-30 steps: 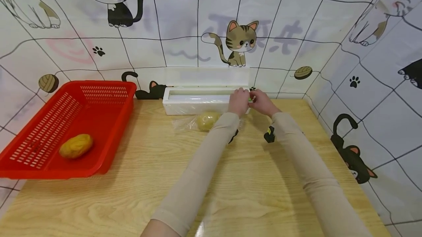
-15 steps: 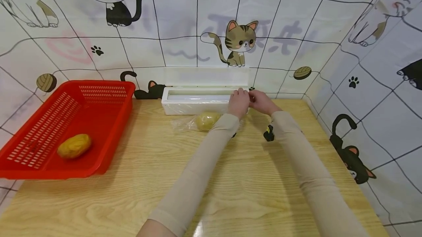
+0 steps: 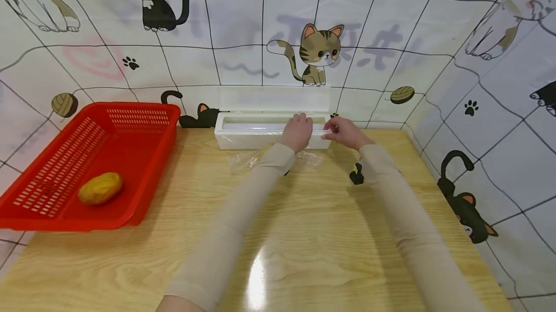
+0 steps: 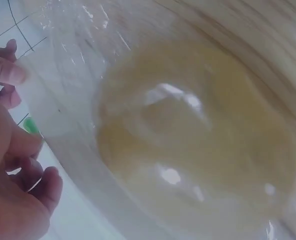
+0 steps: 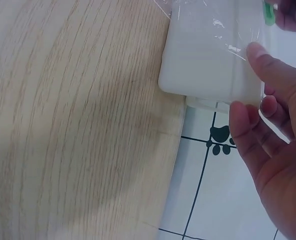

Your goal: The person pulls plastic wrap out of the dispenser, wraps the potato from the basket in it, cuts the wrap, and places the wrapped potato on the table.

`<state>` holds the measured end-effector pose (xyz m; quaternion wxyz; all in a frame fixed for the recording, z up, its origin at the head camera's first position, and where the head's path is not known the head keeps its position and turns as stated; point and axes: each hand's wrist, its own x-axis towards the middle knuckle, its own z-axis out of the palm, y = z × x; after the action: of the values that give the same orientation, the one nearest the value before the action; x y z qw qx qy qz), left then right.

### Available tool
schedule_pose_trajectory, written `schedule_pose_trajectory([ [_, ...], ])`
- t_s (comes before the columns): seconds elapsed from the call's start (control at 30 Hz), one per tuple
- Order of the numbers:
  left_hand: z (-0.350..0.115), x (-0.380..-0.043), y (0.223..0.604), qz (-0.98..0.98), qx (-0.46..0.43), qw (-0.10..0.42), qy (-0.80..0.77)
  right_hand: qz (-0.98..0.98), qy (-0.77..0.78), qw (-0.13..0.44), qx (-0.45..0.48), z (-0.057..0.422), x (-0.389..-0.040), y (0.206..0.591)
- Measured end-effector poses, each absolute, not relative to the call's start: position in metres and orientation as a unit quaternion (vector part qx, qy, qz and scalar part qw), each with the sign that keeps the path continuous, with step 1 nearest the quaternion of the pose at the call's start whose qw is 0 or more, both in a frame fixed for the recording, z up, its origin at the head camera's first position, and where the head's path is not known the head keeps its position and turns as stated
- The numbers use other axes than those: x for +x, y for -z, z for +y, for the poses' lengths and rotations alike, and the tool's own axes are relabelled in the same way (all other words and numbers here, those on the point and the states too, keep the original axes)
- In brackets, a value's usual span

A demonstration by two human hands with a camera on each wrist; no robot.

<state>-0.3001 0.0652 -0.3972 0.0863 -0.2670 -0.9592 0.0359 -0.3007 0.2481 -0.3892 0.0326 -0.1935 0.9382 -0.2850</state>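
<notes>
A white cling film box (image 3: pixel 243 141) stands at the back of the table, its lid raised. My left hand (image 3: pixel 297 132) lies over its front rim, right of the middle, and its thumb and fingers pinch a green slide cutter (image 5: pixel 269 14). My right hand (image 3: pixel 345 132) grips the right end of the box, thumb in front and fingers beneath and behind. Clear film (image 3: pixel 308 158) hangs from the front edge onto the table. Under the film lies a rounded yellow item (image 4: pixel 188 130), blurred in the left wrist view and mostly hidden by my left sleeve in the head view.
A red slotted basket (image 3: pixel 160 157) stands at the left, with one oblong yellow item (image 3: pixel 101 188) in it. The wooden table (image 3: pixel 304 235) meets a wall sheet printed with cats (image 3: pixel 319 56) at the back. A small black device (image 3: pixel 356 174) sits under my right wrist.
My left hand has moved left along the box's front edge, away from my right hand. The right hand stays at the box's right end. My left forearm now covers the yellow item.
</notes>
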Motion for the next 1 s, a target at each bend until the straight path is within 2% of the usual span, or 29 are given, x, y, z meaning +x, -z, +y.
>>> schedule_pose_trajectory([
  [0.23,0.042,-0.299,0.401,-0.954,-0.279,0.097,-0.049,0.929,0.303,0.029,-0.211,0.239,-0.303,0.395],
  [0.5,0.011,-0.302,0.396,-0.959,-0.272,0.063,-0.044,0.932,0.298,0.030,-0.203,0.237,-0.303,0.390],
  [0.77,-0.055,-0.304,0.390,-0.964,-0.262,0.034,-0.038,0.933,0.305,0.045,-0.187,0.247,-0.302,0.389],
  [1.0,-0.140,-0.304,0.391,-0.975,-0.206,0.056,-0.054,0.928,0.326,0.053,-0.170,0.251,-0.299,0.391],
])
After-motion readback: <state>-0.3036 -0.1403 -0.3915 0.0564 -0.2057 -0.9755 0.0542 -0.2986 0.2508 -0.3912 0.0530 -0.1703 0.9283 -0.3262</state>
